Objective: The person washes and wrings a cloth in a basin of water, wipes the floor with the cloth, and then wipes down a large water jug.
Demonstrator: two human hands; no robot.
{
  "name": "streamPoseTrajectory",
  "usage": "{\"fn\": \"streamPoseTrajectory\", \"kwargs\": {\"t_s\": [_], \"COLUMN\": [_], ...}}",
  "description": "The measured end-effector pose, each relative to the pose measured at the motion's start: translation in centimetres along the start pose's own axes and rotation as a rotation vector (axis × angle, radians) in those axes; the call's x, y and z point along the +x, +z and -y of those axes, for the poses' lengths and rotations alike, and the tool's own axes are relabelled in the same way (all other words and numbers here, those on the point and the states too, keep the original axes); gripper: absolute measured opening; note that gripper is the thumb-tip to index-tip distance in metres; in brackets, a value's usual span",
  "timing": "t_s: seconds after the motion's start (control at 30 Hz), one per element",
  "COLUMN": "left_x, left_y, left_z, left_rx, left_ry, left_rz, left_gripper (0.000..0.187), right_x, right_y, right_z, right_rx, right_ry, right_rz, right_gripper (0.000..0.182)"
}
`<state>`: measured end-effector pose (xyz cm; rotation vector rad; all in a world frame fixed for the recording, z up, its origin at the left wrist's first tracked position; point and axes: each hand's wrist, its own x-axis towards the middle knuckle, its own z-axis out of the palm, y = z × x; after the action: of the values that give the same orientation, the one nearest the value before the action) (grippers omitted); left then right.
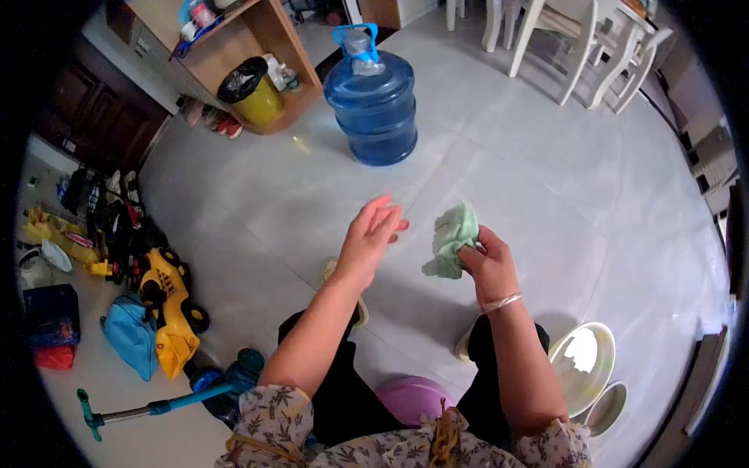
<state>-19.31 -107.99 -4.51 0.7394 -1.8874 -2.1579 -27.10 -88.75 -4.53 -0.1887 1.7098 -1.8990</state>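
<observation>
A crumpled pale green cloth (456,240) is pinched in my right hand (490,269), which wears a bracelet at the wrist. To its left, my left hand (373,238) hovers over the floor with its fingers apart and nothing in them. Beyond both hands, a large blue water jug (373,109) stands upright on the floor. It has a blue handle (355,35) at its neck, and clear plastic partly covers the neck. Neither hand touches the jug.
A basin (558,394) and a smaller bowl (607,409) sit at my right. Between my legs is a purple stool or basin (413,398). At left are a yellow toy vehicle (168,312), a blue bag (131,335) and a scooter (156,407). White chairs (550,27) stand far right.
</observation>
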Motion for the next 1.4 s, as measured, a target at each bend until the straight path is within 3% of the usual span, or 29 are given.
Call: {"fn": "streamPoseTrajectory", "kwargs": {"t_s": [0.17, 0.43, 0.5, 0.77, 0.9, 0.97, 1.2, 1.33, 1.4], "left_x": [-2.7, -2.9, -2.5, -2.2, -2.8, -2.8, -3.0, -3.0, -3.0], "left_y": [0.1, 0.3, 0.3, 0.1, 1.6, 2.1, 2.2, 1.7, 1.3], "left_z": [2.5, 2.5, 2.4, 2.6, 1.8, 1.8, 1.3, 1.7, 1.7], "left_rx": [-0.151, -0.134, -0.135, -0.125, -0.061, -0.028, -0.019, -0.042, -0.045], "left_ry": [-0.166, -0.072, -0.074, -0.029, -0.054, -0.067, -0.077, -0.044, -0.031], "left_rz": [0.023, 0.061, 0.059, 0.124, 0.190, 0.291, 0.399, 0.374, 0.358], "left_gripper": [0.047, 0.049, 0.048, 0.037, 0.038, 0.040, 0.043, 0.042, 0.042], "right_x": [-2.7, -2.9, -1.8, -2.3, -3.2, -3.0, -2.2, -2.7, -3.0], "right_y": [0.1, -1.3, -2.0, -1.7, -1.7, -1.8, -2.1, -1.7, -1.3], "right_z": [0.9, -1.0, -2.3, -1.1, 0.7, 0.7, -0.1, 0.2, 0.4], "right_rx": [0.126, 0.065, -0.067, 0.051, -0.060, -0.079, -0.070, 0.018, 0.117], "right_ry": [0.002, -0.029, -0.100, -0.101, -0.048, -0.025, -0.054, -0.056, -0.068], "right_rz": [-0.066, -0.126, -0.118, -0.158, -0.088, 0.028, 0.142, 0.136, 0.017], "right_gripper": [0.034, 0.030, 0.029, 0.027, 0.028, 0.033, 0.036, 0.042, 0.050]}}
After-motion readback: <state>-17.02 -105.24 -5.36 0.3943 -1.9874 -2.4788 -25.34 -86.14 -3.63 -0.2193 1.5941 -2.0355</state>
